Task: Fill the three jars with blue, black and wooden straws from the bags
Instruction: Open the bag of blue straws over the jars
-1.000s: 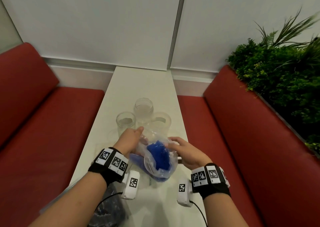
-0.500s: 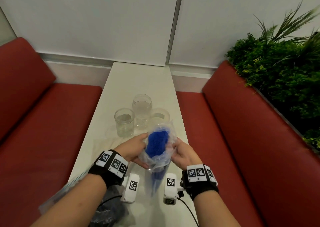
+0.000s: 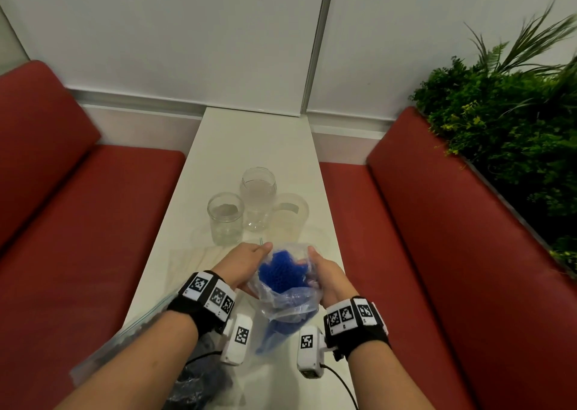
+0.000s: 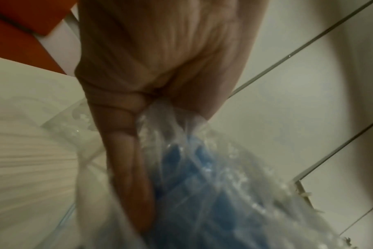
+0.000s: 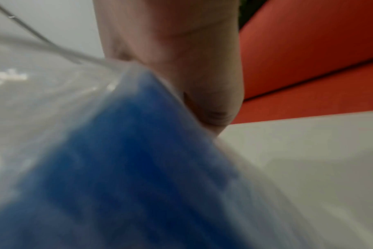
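Three clear empty jars stand on the white table (image 3: 249,141): a left jar (image 3: 225,219), a taller middle jar (image 3: 258,202) and a right jar (image 3: 290,219). Just in front of them I hold a clear plastic bag (image 3: 288,300) upright with its mouth up, blue straws (image 3: 281,273) showing end-on inside. My left hand (image 3: 245,264) pinches the bag's left rim, and my right hand (image 3: 324,273) grips the right side. In the left wrist view, fingers (image 4: 126,134) pinch the bag film (image 4: 202,168). The right wrist view shows the blue straws (image 5: 128,168) against my palm.
A bag of pale wooden straws (image 3: 199,259) lies flat on the table under my left hand. A bag with dark straws (image 3: 193,381) lies at the table's near edge below my left forearm. Red bench seats flank the table; green plants (image 3: 505,122) stand right.
The bag went from lying tilted on the table to standing upright between both hands. My hands drew nearer to me and spread the bag's mouth wider, so the straw ends face up.
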{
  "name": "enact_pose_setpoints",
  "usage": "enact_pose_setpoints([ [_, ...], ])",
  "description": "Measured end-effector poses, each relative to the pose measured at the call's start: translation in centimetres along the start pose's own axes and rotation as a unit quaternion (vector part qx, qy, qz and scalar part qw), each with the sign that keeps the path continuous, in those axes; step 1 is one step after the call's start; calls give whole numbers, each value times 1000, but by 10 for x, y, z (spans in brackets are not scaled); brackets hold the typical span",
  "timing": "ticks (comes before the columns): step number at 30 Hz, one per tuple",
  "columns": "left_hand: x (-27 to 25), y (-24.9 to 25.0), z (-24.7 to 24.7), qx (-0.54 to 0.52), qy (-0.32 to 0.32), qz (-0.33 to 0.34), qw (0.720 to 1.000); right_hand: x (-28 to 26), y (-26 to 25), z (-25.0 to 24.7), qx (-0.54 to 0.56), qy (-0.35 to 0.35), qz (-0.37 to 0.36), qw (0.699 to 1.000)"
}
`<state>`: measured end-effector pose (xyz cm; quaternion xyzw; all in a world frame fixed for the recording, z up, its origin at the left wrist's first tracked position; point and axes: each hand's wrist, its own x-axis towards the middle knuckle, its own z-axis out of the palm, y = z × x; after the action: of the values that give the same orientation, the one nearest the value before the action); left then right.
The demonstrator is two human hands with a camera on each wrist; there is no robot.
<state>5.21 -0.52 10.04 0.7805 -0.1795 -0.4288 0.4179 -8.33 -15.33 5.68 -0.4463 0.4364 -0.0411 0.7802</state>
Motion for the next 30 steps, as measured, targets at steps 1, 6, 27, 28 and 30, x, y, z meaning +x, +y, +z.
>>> enact_pose_setpoints([
  [1, 3, -2, 1, 26, 24, 8, 999, 2, 2, 0, 33, 4, 18, 999],
  [6, 16, -23, 9, -79, 77, 1, 994, 16, 13, 1, 47, 12, 20, 999],
  [27, 27, -15, 27, -53, 25, 93, 994, 10, 11, -8, -149, 76, -155, 974],
  [28, 30, -17, 29, -63, 44, 94, 993, 11, 14, -9, -147, 102, -156, 971],
  [30, 30, -15, 28, -78, 62, 79, 992, 14, 17, -12, -132, 163, -158, 965],
])
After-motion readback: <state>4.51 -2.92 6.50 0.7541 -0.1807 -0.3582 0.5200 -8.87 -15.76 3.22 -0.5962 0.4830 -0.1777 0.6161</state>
